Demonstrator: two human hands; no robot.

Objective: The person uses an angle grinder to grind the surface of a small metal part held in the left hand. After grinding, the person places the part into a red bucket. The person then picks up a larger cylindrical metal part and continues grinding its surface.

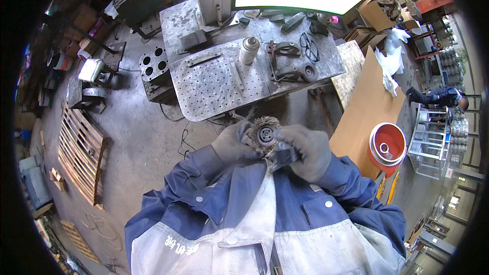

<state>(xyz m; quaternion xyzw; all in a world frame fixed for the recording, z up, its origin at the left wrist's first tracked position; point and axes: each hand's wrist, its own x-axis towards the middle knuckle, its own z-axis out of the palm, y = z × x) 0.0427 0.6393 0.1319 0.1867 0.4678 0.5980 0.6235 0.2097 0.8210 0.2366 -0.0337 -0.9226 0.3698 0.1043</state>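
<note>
Clasping a round, bristly wire wheel (265, 134) — left hand (233, 143) and right hand (308, 152), both grey-gloved

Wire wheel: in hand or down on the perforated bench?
In hand. The wire wheel is between the gloved left hand and right hand, apart from the bench. Can't tell if it's spinning.

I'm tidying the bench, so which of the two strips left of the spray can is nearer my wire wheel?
The pale strip, beside the spray can; the dark strip lies farther left and farther from the wire wheel.
</note>
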